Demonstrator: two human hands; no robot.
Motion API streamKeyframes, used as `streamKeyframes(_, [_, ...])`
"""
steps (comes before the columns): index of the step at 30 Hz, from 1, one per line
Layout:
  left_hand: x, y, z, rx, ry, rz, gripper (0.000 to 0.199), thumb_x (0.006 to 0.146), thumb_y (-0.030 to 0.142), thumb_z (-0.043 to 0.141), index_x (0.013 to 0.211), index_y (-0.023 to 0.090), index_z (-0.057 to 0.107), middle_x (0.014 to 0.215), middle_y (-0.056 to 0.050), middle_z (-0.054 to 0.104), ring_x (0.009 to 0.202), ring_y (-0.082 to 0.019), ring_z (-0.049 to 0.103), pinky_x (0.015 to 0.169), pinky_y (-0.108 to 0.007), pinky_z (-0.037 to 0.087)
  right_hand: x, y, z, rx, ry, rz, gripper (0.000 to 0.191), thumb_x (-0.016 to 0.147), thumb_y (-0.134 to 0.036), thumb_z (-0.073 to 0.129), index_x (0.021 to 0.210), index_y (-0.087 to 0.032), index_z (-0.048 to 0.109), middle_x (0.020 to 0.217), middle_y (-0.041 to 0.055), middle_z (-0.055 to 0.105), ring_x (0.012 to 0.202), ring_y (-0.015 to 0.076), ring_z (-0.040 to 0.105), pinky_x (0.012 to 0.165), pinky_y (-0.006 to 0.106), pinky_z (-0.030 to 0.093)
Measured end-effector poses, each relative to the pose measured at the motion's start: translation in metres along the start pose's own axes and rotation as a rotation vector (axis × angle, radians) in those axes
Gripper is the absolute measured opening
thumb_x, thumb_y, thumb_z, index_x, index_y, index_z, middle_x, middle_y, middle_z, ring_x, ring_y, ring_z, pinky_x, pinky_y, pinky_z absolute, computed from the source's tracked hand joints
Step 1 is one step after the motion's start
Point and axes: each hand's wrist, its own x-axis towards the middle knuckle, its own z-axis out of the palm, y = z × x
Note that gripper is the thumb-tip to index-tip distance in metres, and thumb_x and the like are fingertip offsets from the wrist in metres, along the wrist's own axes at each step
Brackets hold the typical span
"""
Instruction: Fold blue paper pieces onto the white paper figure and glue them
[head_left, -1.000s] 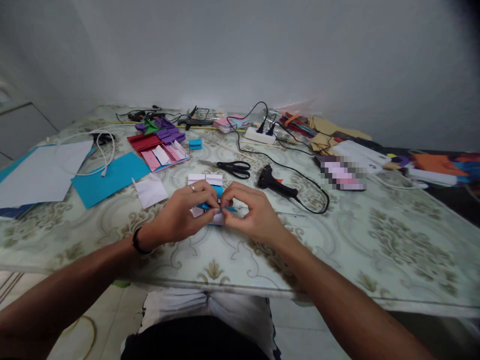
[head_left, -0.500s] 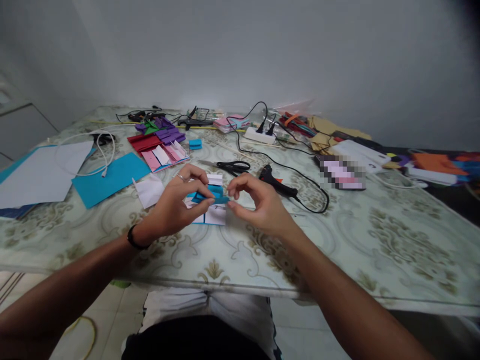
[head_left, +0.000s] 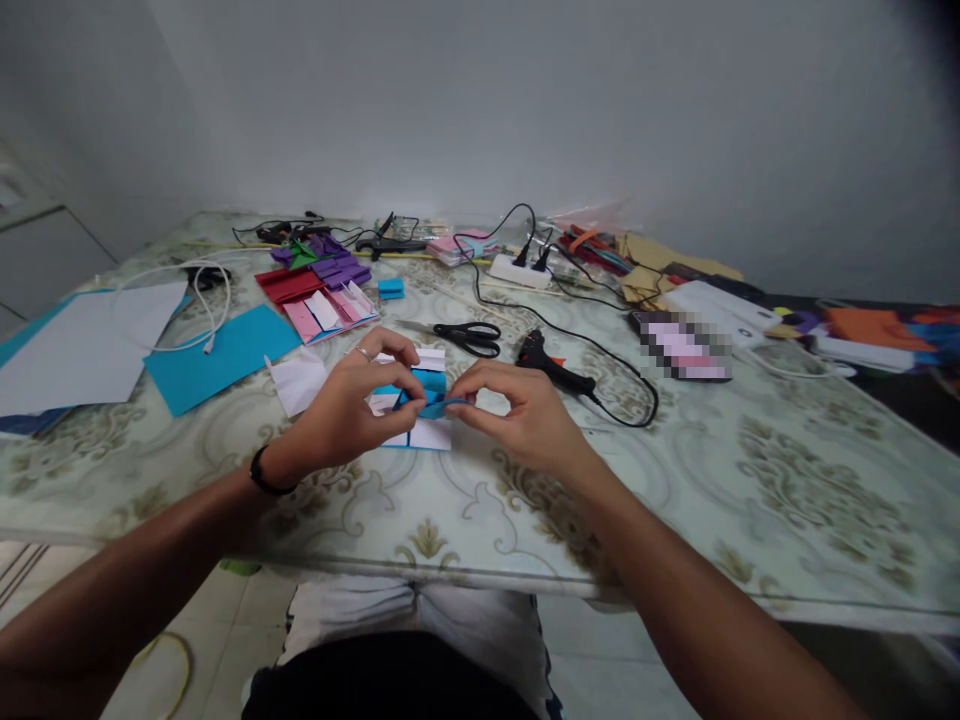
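Observation:
A small blue paper piece (head_left: 435,408) is pinched at its left end by my left hand (head_left: 360,400) and at its right end by my right hand (head_left: 521,408). Under it on the table lies a folded white and blue paper piece (head_left: 430,434), partly covered by my fingers. Just beyond my hands rest the black scissors (head_left: 466,337), and the black glue gun (head_left: 555,366) is past my right hand. A white paper scrap (head_left: 298,380) lies by my left wrist.
Blue sheet (head_left: 225,358), white sheet (head_left: 90,345) and white cable (head_left: 225,300) lie left. Red, pink and purple folded papers (head_left: 337,310) sit behind. A power strip (head_left: 519,271) with black cords stands at the back. Right are a phone (head_left: 682,345) and coloured papers (head_left: 870,327).
My right hand's fingers have closed on the right end of the small blue paper piece, which now looks slightly curved. My left hand has barely moved.

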Motion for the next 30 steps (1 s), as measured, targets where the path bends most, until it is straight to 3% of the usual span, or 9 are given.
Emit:
streamKeyframes(8, [-0.001, 0.004, 0.002, -0.006, -0.058, 0.035, 0.012, 0.086, 0.006, 0.071, 0.085, 0.018, 0.07, 0.114, -0.009, 0.059, 0.108, -0.022, 0.064, 0.092, -0.035, 0.056, 0.0, 0.001, -0.001, 0.035, -0.062, -0.043, 0.008, 0.094, -0.025, 0.077, 0.087, -0.025, 0.081, 0.086, 0.0035, 0.081, 0.082, 0.021, 0.074, 0.078, 0.036, 0.057])
streamKeyframes(14, [-0.004, 0.008, 0.006, -0.018, -0.088, 0.064, 0.02, 0.08, 0.0, 0.07, 0.084, 0.018, 0.065, 0.119, -0.011, 0.056, 0.107, -0.022, 0.064, 0.088, -0.034, 0.057, -0.002, -0.001, 0.008, 0.006, -0.06, -0.068, 0.005, 0.09, -0.018, 0.079, 0.09, -0.023, 0.08, 0.087, 0.004, 0.08, 0.082, 0.0201, 0.072, 0.077, 0.035, 0.056])
streamKeyframes(22, [-0.002, 0.008, 0.003, 0.0, -0.118, 0.056, 0.021, 0.076, -0.002, 0.068, 0.081, 0.018, 0.063, 0.121, -0.01, 0.055, 0.113, -0.023, 0.062, 0.096, -0.037, 0.055, -0.001, -0.003, 0.006, -0.012, -0.064, -0.079, 0.006, 0.09, -0.016, 0.079, 0.088, -0.022, 0.08, 0.083, 0.0034, 0.079, 0.08, 0.0191, 0.072, 0.077, 0.032, 0.055])
streamKeyframes(30, [0.001, 0.004, -0.005, 0.002, -0.115, 0.046, 0.017, 0.078, 0.001, 0.069, 0.078, 0.018, 0.067, 0.12, -0.01, 0.056, 0.116, -0.024, 0.061, 0.101, -0.039, 0.054, 0.001, -0.002, -0.007, 0.053, -0.048, 0.021, 0.004, 0.086, -0.021, 0.083, 0.083, -0.021, 0.08, 0.082, 0.0031, 0.077, 0.075, 0.0182, 0.07, 0.072, 0.032, 0.053])
